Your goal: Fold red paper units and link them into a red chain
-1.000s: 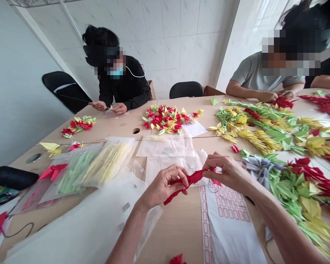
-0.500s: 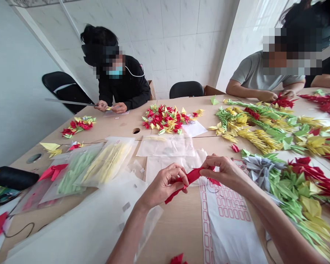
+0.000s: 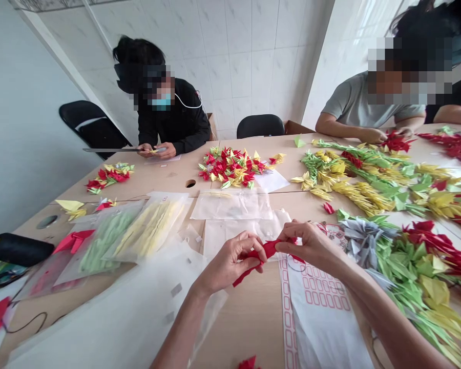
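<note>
A narrow red folded-paper strand stretches between my two hands above the table. My left hand is closed around its left part, and a red end pokes out below the fingers. At its right part, my right hand pinches the strand between thumb and fingers. A thin dark thread hangs in a loop beneath my right hand. Under that hand lies a white sheet printed with red rounded boxes. A small red paper piece shows at the bottom edge.
Clear bags of yellow strips and green strips lie left, near a black thread spool. Folded paper pieces are heaped mid-table. Green and yellow strands fill the right side. Two co-workers sit opposite, a third partly visible.
My hands have shifted only slightly, still gripping the red strand, which now looks more bunched between them. Across the table, the left co-worker's long flat strip has swung and moved right.
</note>
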Action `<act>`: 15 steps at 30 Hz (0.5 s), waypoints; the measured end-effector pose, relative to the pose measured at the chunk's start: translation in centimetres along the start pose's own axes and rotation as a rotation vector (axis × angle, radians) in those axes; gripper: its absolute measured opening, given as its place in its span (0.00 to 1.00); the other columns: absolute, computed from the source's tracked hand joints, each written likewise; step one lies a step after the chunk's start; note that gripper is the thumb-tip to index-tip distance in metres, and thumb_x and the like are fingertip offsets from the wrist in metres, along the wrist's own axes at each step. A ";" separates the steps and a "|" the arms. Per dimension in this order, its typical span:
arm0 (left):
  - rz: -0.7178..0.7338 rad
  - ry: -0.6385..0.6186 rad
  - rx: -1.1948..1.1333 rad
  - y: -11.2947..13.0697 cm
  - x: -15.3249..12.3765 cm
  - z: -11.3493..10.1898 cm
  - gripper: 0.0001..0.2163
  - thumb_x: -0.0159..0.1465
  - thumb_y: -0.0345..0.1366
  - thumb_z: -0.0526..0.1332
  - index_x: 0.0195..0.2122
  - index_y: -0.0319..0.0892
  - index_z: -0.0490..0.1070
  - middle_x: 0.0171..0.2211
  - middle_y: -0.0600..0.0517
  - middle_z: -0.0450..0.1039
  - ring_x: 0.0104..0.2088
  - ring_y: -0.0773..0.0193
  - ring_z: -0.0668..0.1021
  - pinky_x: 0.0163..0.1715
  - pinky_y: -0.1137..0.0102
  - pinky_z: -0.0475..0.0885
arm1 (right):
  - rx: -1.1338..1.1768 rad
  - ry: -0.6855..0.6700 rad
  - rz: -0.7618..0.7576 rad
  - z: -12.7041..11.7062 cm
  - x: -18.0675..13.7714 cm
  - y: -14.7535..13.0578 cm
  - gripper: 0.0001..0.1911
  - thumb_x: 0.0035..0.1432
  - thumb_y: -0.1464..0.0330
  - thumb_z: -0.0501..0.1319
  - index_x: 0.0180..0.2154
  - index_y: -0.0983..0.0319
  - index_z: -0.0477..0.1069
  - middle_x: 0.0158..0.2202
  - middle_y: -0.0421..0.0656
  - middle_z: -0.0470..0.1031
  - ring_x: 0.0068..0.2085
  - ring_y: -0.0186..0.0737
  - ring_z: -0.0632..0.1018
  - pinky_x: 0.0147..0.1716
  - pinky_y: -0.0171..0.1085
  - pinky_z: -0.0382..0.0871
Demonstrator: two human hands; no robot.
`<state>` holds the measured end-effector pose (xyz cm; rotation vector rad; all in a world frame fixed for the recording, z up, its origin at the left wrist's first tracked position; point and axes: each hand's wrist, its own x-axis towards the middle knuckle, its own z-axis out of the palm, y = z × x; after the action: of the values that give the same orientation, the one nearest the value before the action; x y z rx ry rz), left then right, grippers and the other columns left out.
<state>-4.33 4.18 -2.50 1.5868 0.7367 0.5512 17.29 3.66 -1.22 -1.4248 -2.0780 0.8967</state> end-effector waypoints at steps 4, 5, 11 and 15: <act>0.011 0.040 0.041 0.2 0.2 0.4 0.03 0.58 0.29 0.61 0.33 0.40 0.68 0.38 0.53 0.63 0.31 0.72 0.74 0.32 0.76 0.68 | -0.001 -0.014 0.005 0.4 0.2 0.2 0.10 0.55 0.66 0.59 0.26 0.62 0.76 0.22 0.40 0.70 0.29 0.36 0.68 0.31 0.34 0.59; 0.013 0.063 0.060 0.2 0.3 0.6 0.05 0.57 0.28 0.62 0.33 0.40 0.68 0.37 0.54 0.63 0.31 0.72 0.73 0.32 0.76 0.68 | 0.002 -0.018 0.006 0.5 0.2 0.2 0.10 0.55 0.66 0.59 0.26 0.62 0.76 0.22 0.40 0.70 0.30 0.36 0.68 0.31 0.34 0.59; -0.019 0.148 0.236 0.1 0.5 1.0 0.05 0.56 0.26 0.62 0.32 0.41 0.68 0.35 0.54 0.65 0.34 0.69 0.73 0.33 0.75 0.68 | 0.021 -0.075 0.057 0.3 0.2 0.8 0.08 0.52 0.66 0.61 0.34 0.60 0.77 0.26 0.39 0.72 0.28 0.34 0.70 0.28 0.32 0.59; -0.022 0.146 0.251 0.1 0.5 1.1 0.05 0.55 0.25 0.61 0.31 0.41 0.67 0.35 0.55 0.65 0.33 0.70 0.73 0.31 0.77 0.68 | 0.029 -0.049 0.036 -0.2 0.2 0.8 0.08 0.55 0.68 0.57 0.32 0.61 0.76 0.27 0.39 0.74 0.26 0.32 0.70 0.26 0.31 0.59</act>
<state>-3.24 3.80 -2.63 1.7810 0.9621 0.5802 17.90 4.07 -1.66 -1.4430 -2.0720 0.9820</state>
